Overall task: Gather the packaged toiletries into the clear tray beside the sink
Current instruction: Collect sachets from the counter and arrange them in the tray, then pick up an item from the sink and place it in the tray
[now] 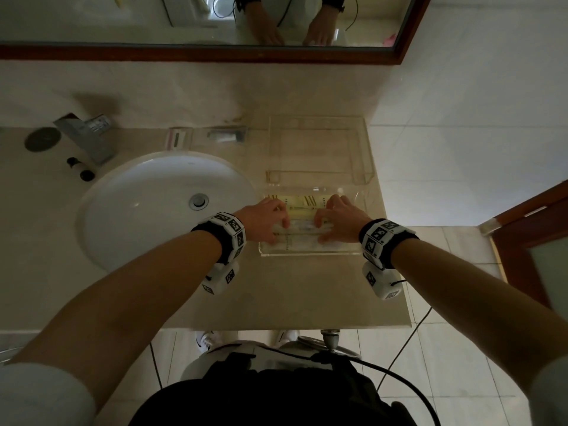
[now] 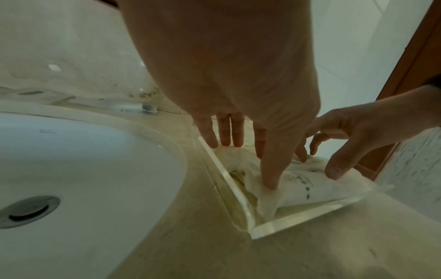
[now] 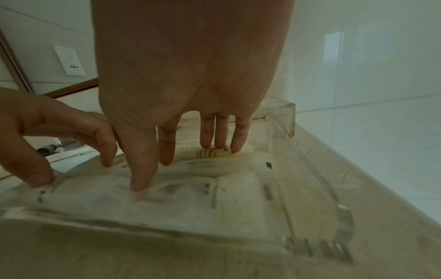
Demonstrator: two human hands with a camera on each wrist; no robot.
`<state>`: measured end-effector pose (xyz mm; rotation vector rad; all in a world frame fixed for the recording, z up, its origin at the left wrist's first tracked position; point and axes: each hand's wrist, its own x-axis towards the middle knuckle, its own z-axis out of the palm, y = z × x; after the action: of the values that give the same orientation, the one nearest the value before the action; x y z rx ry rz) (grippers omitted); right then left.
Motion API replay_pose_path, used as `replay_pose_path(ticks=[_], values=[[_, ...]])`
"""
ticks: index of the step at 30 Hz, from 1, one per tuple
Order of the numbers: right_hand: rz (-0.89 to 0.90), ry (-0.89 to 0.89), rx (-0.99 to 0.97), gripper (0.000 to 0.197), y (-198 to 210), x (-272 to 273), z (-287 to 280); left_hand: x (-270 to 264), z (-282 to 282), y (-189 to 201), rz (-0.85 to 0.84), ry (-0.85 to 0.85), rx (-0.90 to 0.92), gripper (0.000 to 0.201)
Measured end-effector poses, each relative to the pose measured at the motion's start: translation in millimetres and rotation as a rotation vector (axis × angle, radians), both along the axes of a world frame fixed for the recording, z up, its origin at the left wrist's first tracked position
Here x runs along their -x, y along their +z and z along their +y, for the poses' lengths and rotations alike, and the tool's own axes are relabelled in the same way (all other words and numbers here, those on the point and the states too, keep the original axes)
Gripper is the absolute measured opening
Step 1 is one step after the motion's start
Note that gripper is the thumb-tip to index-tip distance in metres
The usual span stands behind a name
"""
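**Clear acrylic, soft packets: press them flat inside the tray**

Beige stone makes up the counter (image 1: pixel 292 290), and every place below is given from the white sink (image 1: pixel 159 207) sunk into it. Just beside the sink's right rim sits the clear tray (image 1: pixel 307 253), its near wall towards the person; farther back from the sink, against the wall, stands a taller clear stand (image 1: pixel 319 149).

The packaged toiletries (image 1: pixel 304 207) already lie inside the tray: pale sachets with dark print, and yellowish ones at the far side. The left hand (image 1: pixel 266 221) works the end of the tray next to the sink, the right hand (image 1: pixel 341 221) the end away from it. Both have straight, spread fingers (image 2: pixel 270 169), whose tips press down on the wrappers; neither hand clasps anything.

The job looks near its end, a matter of settling the packets. To do it well, I would press lightly and evenly from both ends, smoothing the crinkly film so no corner rides over the low wall, then lift both hands straight up so nothing clings and drags out.
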<state>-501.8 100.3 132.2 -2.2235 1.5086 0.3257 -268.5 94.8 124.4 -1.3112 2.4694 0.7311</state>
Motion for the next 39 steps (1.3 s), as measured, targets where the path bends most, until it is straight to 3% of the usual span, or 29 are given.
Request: replay_pose_path(ticks=[9, 23, 31, 39], values=[[-0.135, -0.108, 0.044, 0.038, 16.9, -25.4, -18.5, -23.8, -8.9, 14.0, 0.292, 0.269, 0.055, 0.078], [-0.215, -0.084, 0.05, 0.059, 36.4, -138.6, -70.5, -144.5, -28.8, 25.1, 0.377, 0.571, 0.197, 0.069], [-0.232, -0.065, 0.046, 0.061, 27.2, -218.3, -98.9, -216.4, -47.7, 18.5, 0.381, 0.677, 0.226, 0.068], [-0.214, -0.11, 0.064, 0.067, 5.3, -262.3, -125.4, -251.1, -72.4, 8.3, 0.304, 0.707, 0.193, 0.069]])
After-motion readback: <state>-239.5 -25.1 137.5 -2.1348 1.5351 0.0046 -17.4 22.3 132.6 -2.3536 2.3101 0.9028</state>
